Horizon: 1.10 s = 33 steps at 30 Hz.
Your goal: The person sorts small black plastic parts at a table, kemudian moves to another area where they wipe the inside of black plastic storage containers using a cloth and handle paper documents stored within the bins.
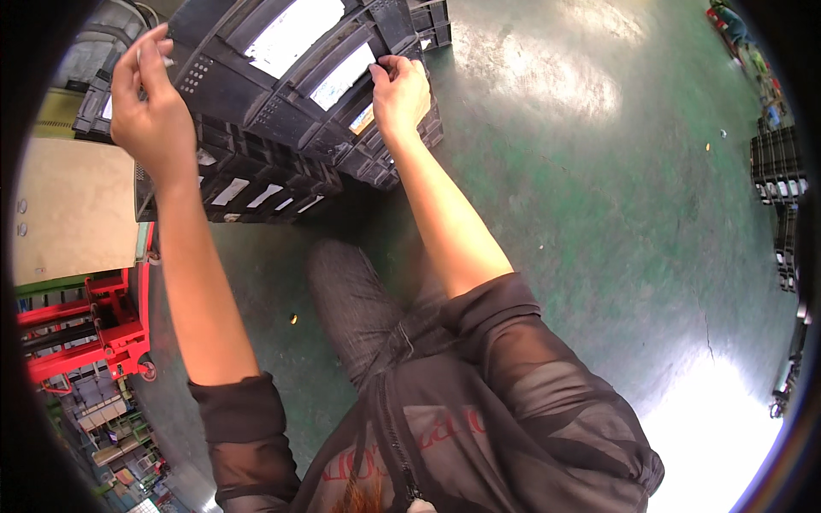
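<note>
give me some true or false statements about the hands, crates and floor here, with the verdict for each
1. The right hand is beside a white label on a black crate. True.
2. The floor is bright red. False: the floor is green.
3. A red wheeled frame stands on the person's left. True.
4. The left hand lies flat on the floor. False: the left hand is raised near the crates, its fingers bent.
5. Both sleeves reach the wrists. False: both forearms are bare.

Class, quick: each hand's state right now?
Left hand: partly curled; whether holding anything cannot be told.
Right hand: curled by a white label; grip unclear.
</note>
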### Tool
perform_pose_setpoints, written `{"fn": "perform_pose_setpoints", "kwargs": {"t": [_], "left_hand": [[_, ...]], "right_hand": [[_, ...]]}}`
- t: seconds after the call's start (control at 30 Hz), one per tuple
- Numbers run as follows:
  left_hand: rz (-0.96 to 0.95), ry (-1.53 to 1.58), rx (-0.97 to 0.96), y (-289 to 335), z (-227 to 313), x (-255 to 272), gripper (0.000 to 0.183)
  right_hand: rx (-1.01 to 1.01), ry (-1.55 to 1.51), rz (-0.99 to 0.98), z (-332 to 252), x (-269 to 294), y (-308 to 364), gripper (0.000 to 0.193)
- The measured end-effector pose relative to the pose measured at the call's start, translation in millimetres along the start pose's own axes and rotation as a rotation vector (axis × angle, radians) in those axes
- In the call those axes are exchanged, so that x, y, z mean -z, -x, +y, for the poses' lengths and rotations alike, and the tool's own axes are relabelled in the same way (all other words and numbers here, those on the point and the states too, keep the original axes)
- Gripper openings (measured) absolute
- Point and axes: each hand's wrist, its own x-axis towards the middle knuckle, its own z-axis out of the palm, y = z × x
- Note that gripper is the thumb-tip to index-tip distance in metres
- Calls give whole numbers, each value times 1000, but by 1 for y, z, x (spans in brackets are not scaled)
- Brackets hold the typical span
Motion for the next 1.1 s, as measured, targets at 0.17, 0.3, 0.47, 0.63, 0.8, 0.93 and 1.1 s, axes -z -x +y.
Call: {"fn": "perform_pose_setpoints", "kwargs": {"t": [0.17,0.3,0.47,0.63,0.8,0.93,1.1], "left_hand": [[-105,99,66,-17,-27,-17,22],[-199,-105,66,-16,-22,-16,21],[-235,-96,99,-16,-20,-12,22],[-249,-62,77,-16,-15,-12,22],[-278,-54,29,-16,-28,-13,23],[-281,-34,-120,-16,-2,-9,19],[-326,462,380,-71,-136,-9,17]], "right_hand": [[56,59,-20,-7,3,-2,13],[87,45,-41,0,5,-11,12],[198,96,-103,1,3,-9,13],[189,237,-64,-3,7,-9,19],[253,259,-93,5,5,-22,16],[203,208,-204,1,10,-31,16],[290,360,-229,-2,6,-28,17]]}}
